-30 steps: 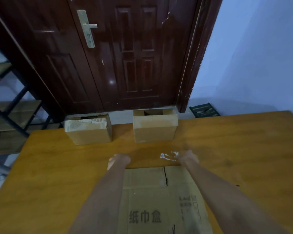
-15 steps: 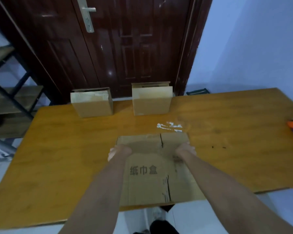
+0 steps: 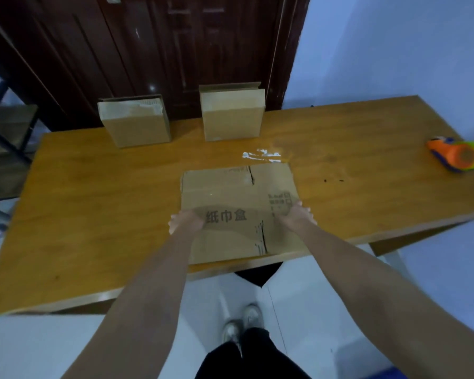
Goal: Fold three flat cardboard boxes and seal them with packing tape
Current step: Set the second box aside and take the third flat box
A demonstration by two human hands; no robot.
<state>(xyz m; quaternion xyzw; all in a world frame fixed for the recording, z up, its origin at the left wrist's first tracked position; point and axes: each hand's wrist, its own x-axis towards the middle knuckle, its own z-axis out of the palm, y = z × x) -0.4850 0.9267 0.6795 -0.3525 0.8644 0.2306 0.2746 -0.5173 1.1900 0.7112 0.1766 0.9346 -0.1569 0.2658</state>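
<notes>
A flat cardboard box with printed characters lies on the orange wooden table, its near end reaching the table's front edge. My left hand grips its left side edge and my right hand grips its right side edge; the fingers straddling the edges are partly hidden. Two folded boxes stand upright at the back of the table, the left folded box and the right folded box. An orange and green tape dispenser lies at the far right of the table.
A dark red door stands behind the table and a metal shelf frame is at the left. White residue marks the tabletop behind the flat box. My shoes show on the floor below the table's front edge.
The flat box has slid toward me across the table, with both hands moving back along its side edges. The view has tilted down, bringing the tape dispenser and the floor into sight.
</notes>
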